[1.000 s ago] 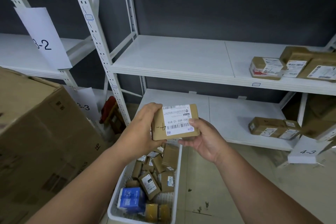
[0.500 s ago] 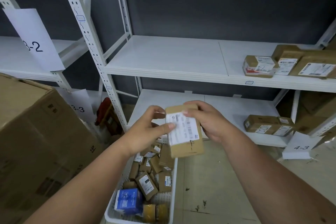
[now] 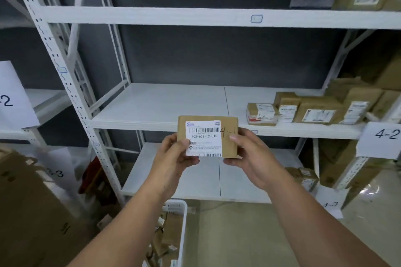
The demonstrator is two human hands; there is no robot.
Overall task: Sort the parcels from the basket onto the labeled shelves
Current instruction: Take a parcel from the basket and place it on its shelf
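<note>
Parcel (image 3: pixel 207 136) held up in front of the middle shelf (image 3: pixel 165 106), label facing the camera, clear of any surface. Left hand (image 3: pixel 173 154) pinching the left edge, thumb on the label face, fingers curled behind. Right hand (image 3: pixel 249 154) gripping the right edge likewise, thumb near the handwritten "4-1". Both sets of fingers clamped on the parcel.

Step in hand, judging by pose: reading the mark, then choosing a shelf. Tag "4-2" (image 3: pixel 384 136) hangs at the right end of the middle shelf, "4-3" (image 3: pixel 329 205) lower down; so 4-1 likely the upper shelf (image 3: pixel 173 17), though no tag for it visible. Best to confirm the tag before reaching. Lift with one hand under the base, slide in flat from the front edge, label outward, clear of the boxes at the upper shelf's right end.

Parcel: flat rectangular kraft cardboard, matte, crisp corners; glossy white sticker with barcode. Should be light, rigid, easy to slide. Shelves: smooth white painted boards, perforated metal uprights. Stored boxes (image 3: pixel 303 108) at the right end of the middle shelf, same brown card. White slotted plastic basket (image 3: pixel 182 223) on the floor below, more parcels inside.
</note>
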